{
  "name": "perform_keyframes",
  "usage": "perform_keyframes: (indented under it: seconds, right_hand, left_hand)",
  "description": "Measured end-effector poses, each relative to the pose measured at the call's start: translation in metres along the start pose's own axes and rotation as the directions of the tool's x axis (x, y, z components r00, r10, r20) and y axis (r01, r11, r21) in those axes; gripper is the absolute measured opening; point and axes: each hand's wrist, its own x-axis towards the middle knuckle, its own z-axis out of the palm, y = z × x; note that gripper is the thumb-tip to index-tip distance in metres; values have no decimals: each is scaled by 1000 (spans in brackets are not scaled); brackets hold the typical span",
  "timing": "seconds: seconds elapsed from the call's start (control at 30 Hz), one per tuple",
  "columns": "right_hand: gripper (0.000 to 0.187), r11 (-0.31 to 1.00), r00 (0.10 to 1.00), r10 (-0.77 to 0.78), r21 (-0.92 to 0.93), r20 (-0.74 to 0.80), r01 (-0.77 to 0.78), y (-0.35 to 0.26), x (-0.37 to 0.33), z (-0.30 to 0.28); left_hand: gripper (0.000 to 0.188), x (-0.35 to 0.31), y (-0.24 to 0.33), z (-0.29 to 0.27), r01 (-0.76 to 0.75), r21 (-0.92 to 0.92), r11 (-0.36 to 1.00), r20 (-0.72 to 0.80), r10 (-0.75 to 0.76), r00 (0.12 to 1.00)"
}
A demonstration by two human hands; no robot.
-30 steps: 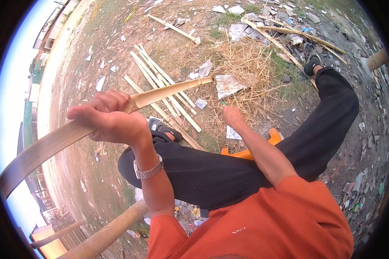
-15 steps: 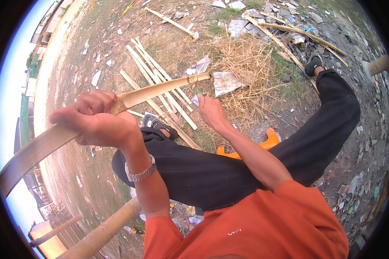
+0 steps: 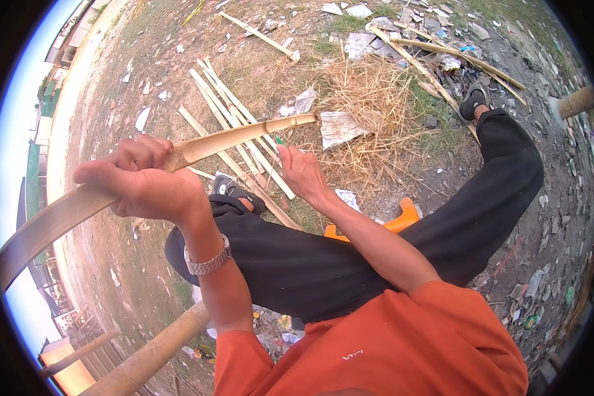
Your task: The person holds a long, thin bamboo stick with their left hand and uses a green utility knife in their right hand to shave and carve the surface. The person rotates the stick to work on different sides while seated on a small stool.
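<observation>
My left hand (image 3: 142, 178) is wrapped round a long split bamboo strip (image 3: 228, 140). One end of the strip runs out at the left rim; the other reaches across the middle, its concave inner face showing. My right hand (image 3: 301, 173) is closed just below the strip's far part, apart from it. A small green end (image 3: 279, 140) sticks out past its thumb; the rest of that thing is hidden in the fist, so its kind cannot be told.
Several pale bamboo strips (image 3: 234, 109) lie on the ground beyond my left foot. A heap of straw-like shavings (image 3: 369, 125) surrounds a whitish flat slab (image 3: 342, 129). An orange plastic piece (image 3: 402, 218) lies between my legs. A bamboo pole (image 3: 153, 350) passes at lower left.
My right hand has moved left and slightly down, nearer to the strip's middle. My left hand still grips the strip in about the same place.
</observation>
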Motion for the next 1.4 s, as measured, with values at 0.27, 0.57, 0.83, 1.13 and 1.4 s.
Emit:
perform_keyframes:
  seconds: [0.27, 0.57, 0.83, 1.13, 1.4]
  right_hand:
    - [57, 998, 997, -61, -28, -47, 60, 11, 10, 1]
    - [55, 1000, 1000, 2, -23, 20, -1, -4, 13, -8]
    - [52, 995, 995, -93, -48, -42, 91, 4, 24, -3]
    - [49, 972, 991, -119, -212, -63, 103, 12, 28, 7]
    - [59, 880, 937, 339, -327, -80, -346, 119, 14, -14]
  left_hand:
    - [57, -2, 0, -2, -51, -16, 999, 58, 52, 997]
    - [57, -4, -3, -4, -45, -63, 997, 161, 54, 985]
    - [57, 1, -1, -4, -36, -48, 998, 134, 42, 990]
    - [56, 10, -4, -13, 3, -38, 999, 50, -1, 999]
    - [56, 23, -11, -15, 36, -88, 995, -33, -39, 999]
